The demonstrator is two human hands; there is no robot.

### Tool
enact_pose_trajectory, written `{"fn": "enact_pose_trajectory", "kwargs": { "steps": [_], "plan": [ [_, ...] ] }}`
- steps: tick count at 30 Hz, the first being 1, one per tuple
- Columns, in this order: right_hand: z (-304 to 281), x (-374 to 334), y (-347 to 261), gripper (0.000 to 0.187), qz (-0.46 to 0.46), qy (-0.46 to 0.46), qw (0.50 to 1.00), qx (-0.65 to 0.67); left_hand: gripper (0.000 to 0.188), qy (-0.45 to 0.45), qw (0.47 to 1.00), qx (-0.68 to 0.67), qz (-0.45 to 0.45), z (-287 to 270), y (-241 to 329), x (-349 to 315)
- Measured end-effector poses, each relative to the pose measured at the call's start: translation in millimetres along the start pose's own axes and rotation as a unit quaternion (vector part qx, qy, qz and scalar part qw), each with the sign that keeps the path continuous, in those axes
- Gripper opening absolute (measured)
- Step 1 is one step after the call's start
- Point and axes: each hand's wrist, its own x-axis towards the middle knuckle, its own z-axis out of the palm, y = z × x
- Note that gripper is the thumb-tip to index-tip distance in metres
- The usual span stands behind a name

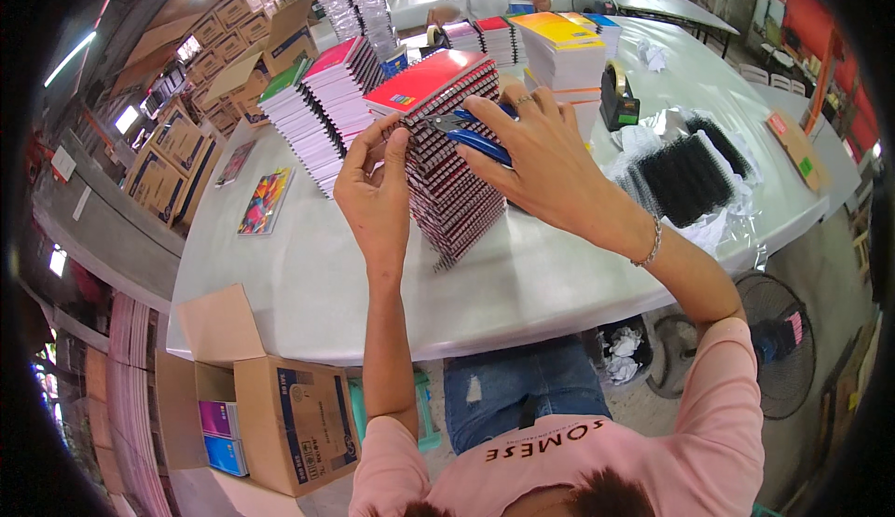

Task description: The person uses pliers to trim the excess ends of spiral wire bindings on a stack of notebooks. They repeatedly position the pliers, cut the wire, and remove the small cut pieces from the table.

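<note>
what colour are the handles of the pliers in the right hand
Blue handles, held in the right hand; seen best in the head view.

Red-topped notebook stack (455,181), blue-handled pliers (479,146), tilted

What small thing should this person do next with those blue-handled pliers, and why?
Probably squeeze the pliers at the spiral binding near the red notebook's left corner: the right hand holds them with the tips right by it, and the left hand's fingertips are already at that corner.

Black fan (772,338), open carton (303,419)
</note>
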Motion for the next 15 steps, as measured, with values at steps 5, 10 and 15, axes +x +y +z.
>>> {"fn": "enact_pose_trajectory", "kwargs": {
  "steps": [5,10,15],
  "plan": [
    [3.5,2.7,0.0,0.043,0.0,0.011,1.0,-0.008,0.026,0.002,1.0,0.025,0.014,2.4,2.1,-2.2],
    [2.1,9.2,1.9,0.039,-0.026,0.016,0.999,-0.023,0.027,-0.005,0.999,0.021,0.023,3.1,-0.6,-0.2],
    [-2.6,23.5,-0.2,0.036,-0.024,-0.081,0.996,-0.017,0.025,-0.001,1.0,0.017,0.015,0.1,-3.5,-0.5]
  ]
}}
